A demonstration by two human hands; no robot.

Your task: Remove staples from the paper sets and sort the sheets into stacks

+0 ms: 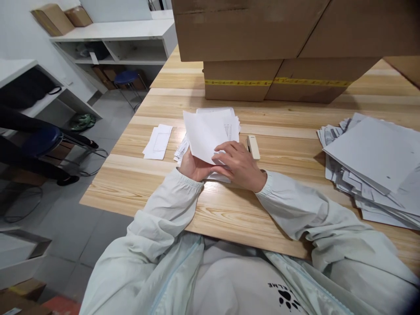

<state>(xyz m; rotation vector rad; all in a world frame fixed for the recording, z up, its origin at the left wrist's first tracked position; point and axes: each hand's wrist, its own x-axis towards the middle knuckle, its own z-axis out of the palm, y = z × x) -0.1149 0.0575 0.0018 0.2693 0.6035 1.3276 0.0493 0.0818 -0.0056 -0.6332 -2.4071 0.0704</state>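
A white sheet of paper (208, 133), perhaps with others under it, is tilted up in front of me. My left hand (196, 167) holds its lower left edge from beneath. On the lower right edge lie the bent fingers of my right hand (241, 167), with the thumb below that edge. Underneath and behind is a pile of papers (215, 111), some of them printed, partly hidden by the sheet and my hands. Just right of the pile, near my right hand, rests a cream stapler (253, 147). A few small white slips (159, 142) lie to the left.
A large messy paper stack (377, 153) covers the table's right side. Cardboard boxes (239, 78) with yellow tape stand across the back. The wooden table (124, 183) ends at the left above a tiled floor. Beyond are a blue stool (126, 78), white shelves (124, 30) and a person's legs (19, 144).
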